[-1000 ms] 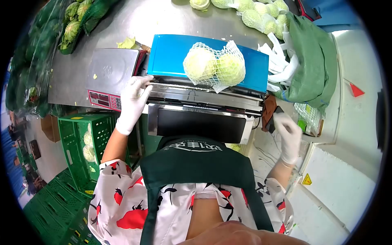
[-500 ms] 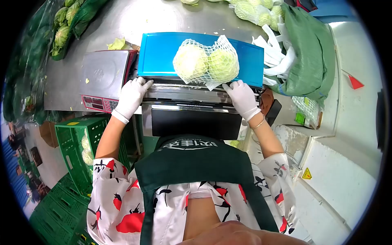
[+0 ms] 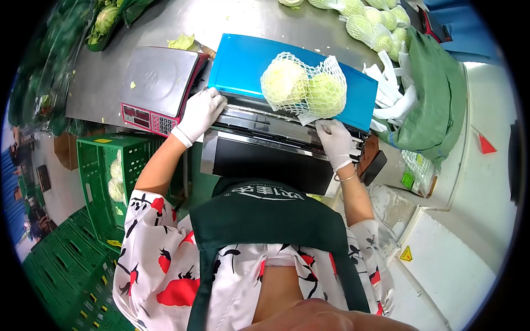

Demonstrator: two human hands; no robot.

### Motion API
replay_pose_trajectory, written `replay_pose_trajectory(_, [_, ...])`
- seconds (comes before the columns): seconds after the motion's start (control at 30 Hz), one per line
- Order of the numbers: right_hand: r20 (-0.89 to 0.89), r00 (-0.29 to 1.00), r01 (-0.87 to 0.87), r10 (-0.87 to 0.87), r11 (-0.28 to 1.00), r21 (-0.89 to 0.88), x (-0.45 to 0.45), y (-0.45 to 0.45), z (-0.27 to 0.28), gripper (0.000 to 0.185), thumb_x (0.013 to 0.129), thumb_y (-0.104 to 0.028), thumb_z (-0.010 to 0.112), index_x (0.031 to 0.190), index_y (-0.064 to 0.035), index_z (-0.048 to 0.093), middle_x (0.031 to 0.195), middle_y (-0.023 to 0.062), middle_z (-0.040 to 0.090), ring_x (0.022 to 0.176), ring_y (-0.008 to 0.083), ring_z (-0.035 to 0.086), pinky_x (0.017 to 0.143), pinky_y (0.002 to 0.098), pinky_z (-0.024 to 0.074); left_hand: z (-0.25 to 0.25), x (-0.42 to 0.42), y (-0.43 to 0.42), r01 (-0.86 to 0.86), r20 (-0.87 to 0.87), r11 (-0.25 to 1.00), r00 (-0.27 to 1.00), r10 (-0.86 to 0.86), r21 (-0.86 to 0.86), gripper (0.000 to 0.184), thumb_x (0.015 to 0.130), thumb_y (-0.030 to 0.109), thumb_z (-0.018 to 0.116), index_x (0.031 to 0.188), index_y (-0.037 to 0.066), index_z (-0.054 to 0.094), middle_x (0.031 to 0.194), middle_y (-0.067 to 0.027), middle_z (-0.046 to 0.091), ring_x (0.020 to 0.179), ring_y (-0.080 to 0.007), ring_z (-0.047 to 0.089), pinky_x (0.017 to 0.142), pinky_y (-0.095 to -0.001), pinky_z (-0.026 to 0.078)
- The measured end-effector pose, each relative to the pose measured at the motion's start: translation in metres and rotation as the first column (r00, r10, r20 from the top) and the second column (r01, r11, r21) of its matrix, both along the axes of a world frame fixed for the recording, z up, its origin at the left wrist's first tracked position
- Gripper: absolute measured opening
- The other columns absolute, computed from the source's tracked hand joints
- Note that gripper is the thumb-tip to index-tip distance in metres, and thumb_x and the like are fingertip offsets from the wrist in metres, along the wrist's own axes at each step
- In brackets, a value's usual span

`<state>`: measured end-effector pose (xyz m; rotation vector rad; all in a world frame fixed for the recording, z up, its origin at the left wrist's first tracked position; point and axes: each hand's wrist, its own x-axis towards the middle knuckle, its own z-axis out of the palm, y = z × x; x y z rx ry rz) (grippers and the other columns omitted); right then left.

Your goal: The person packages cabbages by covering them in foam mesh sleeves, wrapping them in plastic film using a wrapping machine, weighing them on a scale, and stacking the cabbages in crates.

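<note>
Two cabbages (image 3: 284,83) lay in netting (image 3: 333,64) on a machine (image 3: 237,60).
Left of the machine sat a scale (image 3: 157,80); right, a sack (image 3: 439,99). Behind, towards the right, more cabbages (image 3: 361,27) lay on the bench (image 3: 248,21). Before the scale stood a crate (image 3: 144,165) with further cabbages (image 3: 116,189) inside.

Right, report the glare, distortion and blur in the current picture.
Head view: strong glare on the steel table; head view: wide-angle bowing with black corners; head view: the green bundle at far left looks soft, the netted cabbages fairly clear.
</note>
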<state>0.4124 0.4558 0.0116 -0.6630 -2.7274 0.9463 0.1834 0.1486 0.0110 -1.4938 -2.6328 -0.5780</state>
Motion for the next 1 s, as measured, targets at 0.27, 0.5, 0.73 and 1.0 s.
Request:
replay_pose_trajectory(0.27, [-0.291, 0.957, 0.051, 0.001, 0.984, 0.170, 0.001, -0.013, 0.003, 0.009, 0.083, -0.006, 0.071, 0.088, -0.0085, 0.064, 0.075, 0.0082, 0.054, 0.069, 0.0270, 0.055, 0.062, 0.0386, 0.0458, 0.020, 0.003, -0.036, -0.315, 0.339, 0.936, 0.907, 0.248, 0.156, 0.012, 0.090, 0.013, 0.068, 0.101, 0.009, 0.069, 0.099, -0.0104, 0.066, 0.080, -0.0276, 0.067, 0.071, -0.0348, 0.054])
replay_pose_trajectory(0.5, [0.021, 0.995, -0.098, 0.101, 0.858, 0.503, 0.013, -0.021, 0.028, 0.021, 0.091, -0.018, 0.065, 0.108, -0.0068, 0.065, 0.101, 0.0121, 0.064, 0.103, 0.0294, 0.059, 0.095, 0.0459, 0.0428, 0.044, 0.022, -0.021, -0.140, 0.046, 0.976, 0.988, 0.150, -0.168, 0.038, 0.090, 0.027, 0.067, 0.125, 0.012, 0.065, 0.117, -0.0132, 0.067, 0.088, -0.0296, 0.070, 0.074, -0.0383, 0.057])
replay_pose_trajectory(0.73, [0.128, 0.992, -0.061, -0.013, 0.830, 0.555, 0.010, -0.033, 0.024, 0.047, 0.088, -0.039, 0.068, 0.118, -0.0027, 0.063, 0.104, 0.0154, 0.064, 0.102, 0.0336, 0.058, 0.091, 0.0463, 0.0428, 0.044, 0.036, -0.007, -0.125, 0.075, 0.959, 0.986, 0.148, -0.253, 0.050, 0.090, 0.037, 0.066, 0.131, 0.008, 0.061, 0.115, -0.0171, 0.067, 0.083, -0.0312, 0.070, 0.070, -0.0401, 0.057])
replay_pose_trajectory(1.0, [0.356, 0.934, -0.110, -0.025, 0.929, 0.352, 0.007, -0.030, 0.019, 0.065, 0.085, -0.056, 0.065, 0.129, -0.0090, 0.060, 0.101, 0.0180, 0.062, 0.092, 0.0343, 0.065, 0.071, 0.0441, 0.0556, 0.050, 0.033, 0.008, -0.067, 0.129, 0.892, 0.982, 0.139, -0.446, 0.054, 0.092, 0.039, 0.063, 0.133, 0.004, 0.058, 0.122, -0.0239, 0.062, 0.092, -0.0349, 0.069, 0.076, -0.0406, 0.057])
